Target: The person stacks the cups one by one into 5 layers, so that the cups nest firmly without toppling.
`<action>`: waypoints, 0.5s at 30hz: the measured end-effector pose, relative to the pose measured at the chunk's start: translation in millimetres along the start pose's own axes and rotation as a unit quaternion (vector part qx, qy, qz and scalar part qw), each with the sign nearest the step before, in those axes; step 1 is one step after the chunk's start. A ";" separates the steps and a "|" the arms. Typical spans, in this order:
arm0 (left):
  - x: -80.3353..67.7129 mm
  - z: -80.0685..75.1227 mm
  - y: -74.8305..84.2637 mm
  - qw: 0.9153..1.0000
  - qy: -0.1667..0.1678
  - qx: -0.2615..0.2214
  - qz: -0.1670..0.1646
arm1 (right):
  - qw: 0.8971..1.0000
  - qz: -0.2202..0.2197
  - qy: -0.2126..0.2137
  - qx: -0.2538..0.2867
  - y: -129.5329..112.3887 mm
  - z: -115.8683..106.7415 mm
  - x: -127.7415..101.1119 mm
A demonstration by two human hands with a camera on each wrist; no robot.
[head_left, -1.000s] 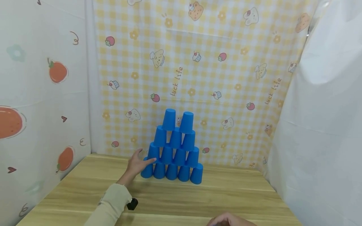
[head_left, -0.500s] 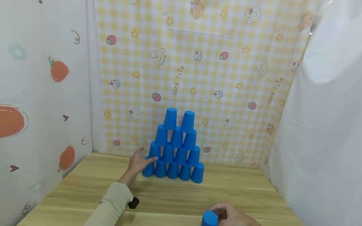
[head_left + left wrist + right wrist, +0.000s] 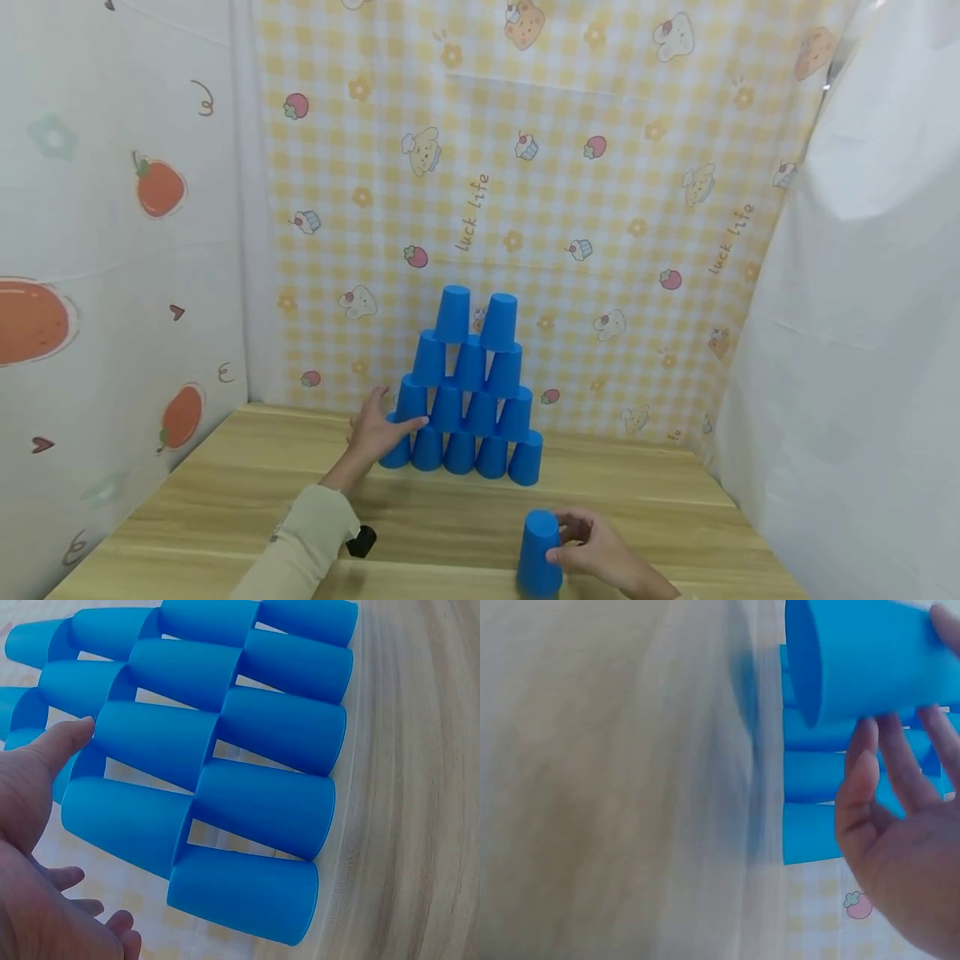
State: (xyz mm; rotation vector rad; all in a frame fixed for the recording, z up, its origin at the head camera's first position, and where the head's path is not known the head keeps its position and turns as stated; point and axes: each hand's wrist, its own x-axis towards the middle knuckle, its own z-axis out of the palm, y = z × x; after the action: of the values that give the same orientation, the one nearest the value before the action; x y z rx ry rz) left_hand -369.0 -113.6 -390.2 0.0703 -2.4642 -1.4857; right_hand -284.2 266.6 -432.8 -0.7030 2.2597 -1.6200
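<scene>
Holding a loose blue cup (image 3: 538, 553) upside down in my right hand (image 3: 592, 550) near the table's (image 3: 225, 492) front edge | cup pyramid (image 3: 468, 392) stands beyond, toward the back edge | my left hand (image 3: 375, 432), fingers straight, touches its left flank.

Cups (image 3: 471, 392): plain bright blue, all alike; single cup (image 3: 539, 552): same blue; tabletop (image 3: 660, 500): pale wood, streaked grain; back cloth (image 3: 570, 192): yellow-and-white check, printed with pink strawberries, cupcakes, cream puppies, yellow flowers, tan "luck life" lettering; left cloth (image 3: 112, 250): white, with orange fruits, small red hearts, a pale green flower; right sheet (image 3: 862, 333): plain white; sleeve (image 3: 307, 542): beige; small object (image 3: 362, 542) by sleeve: black.
</scene>
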 end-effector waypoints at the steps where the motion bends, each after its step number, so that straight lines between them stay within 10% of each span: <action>1: -0.7 0.5 1.0 1.000 0.000 -0.003 0.002 | 1.000 0.014 0.019 -0.006 -1.5 0.7 1.6; 15: -11.9 13.1 18.5 0.998 -0.013 -0.023 0.060 | 0.985 0.035 0.166 -0.040 -19.7 14.8 28.9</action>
State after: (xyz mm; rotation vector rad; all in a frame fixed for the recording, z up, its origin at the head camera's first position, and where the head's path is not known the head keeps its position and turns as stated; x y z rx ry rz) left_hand -359.0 -91.5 -382.1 -0.1041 -2.4067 -1.4989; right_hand -297.1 234.2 -417.5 -0.3883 2.5578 -1.7291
